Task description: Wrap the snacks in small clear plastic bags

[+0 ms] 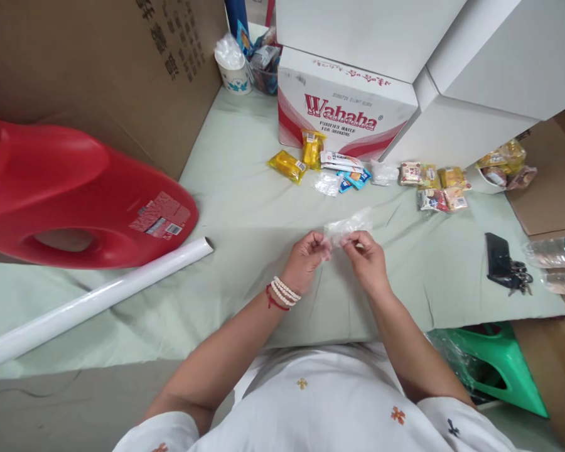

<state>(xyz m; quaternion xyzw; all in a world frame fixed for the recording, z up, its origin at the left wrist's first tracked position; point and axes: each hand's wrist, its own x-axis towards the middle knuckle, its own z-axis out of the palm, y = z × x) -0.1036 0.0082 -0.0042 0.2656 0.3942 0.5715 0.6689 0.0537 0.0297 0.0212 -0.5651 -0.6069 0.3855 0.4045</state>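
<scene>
Both of my hands meet over the pale green cloth (245, 220) and pinch a small clear plastic bag (351, 225) between them. My left hand (307, 257), with bead and red cord bracelets at the wrist, is closed on the bag's left edge. Fingers of my right hand (367, 257) are pressed together on its right edge. The bag looks crumpled and I cannot see anything in it. Beyond my hands lie yellow snack packets (288, 166), white and blue sachets (343, 168), and more small packets (435, 187) to the right.
A Wahaha water carton (343, 113) and white boxes (480, 56) stand behind the packets. A big red plastic jug (75, 194) and a white roll (94, 298) lie at left, against cardboard (98, 56). A phone with keys (503, 260) lies right; a green stool (503, 367) below.
</scene>
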